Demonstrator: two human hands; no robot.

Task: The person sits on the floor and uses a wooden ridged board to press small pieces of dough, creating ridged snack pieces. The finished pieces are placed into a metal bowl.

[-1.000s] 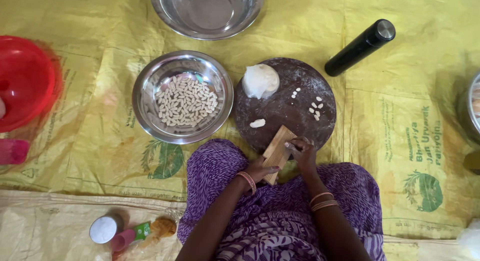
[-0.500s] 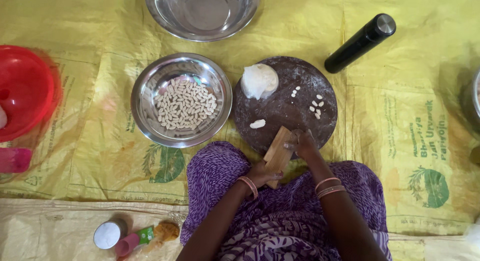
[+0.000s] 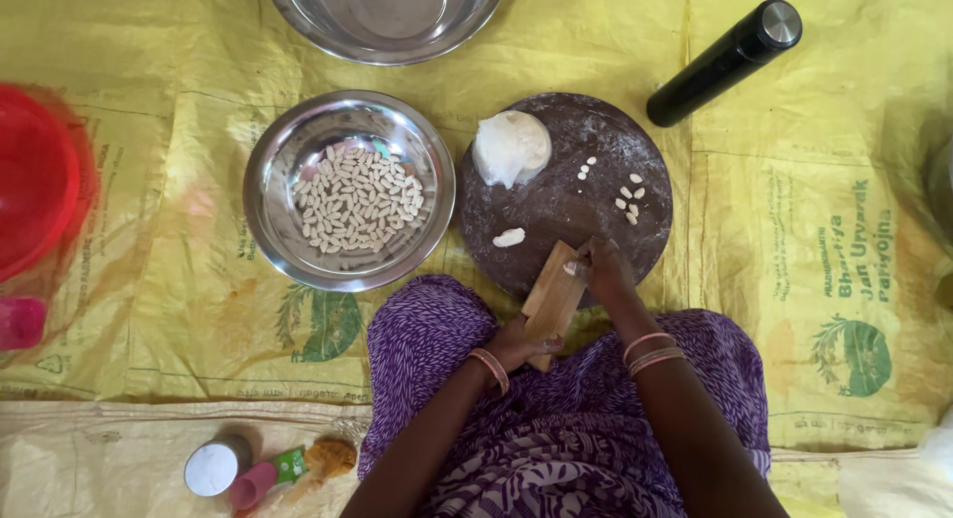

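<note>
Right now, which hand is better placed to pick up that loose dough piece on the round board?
Right. The right hand is already over the round board, pressing at the wooden paddle's top end, while the left hand grips its lower end.

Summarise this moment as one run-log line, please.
left hand: holds wooden paddle | right hand: presses dough on paddle | round board: dough ball

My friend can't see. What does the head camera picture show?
A seated person's left hand steadies a small wooden board while the right hand presses a bit of dough on it. Ahead lie a round dark board with a dough ball and a steel bowl of shaped dough pieces.
</note>
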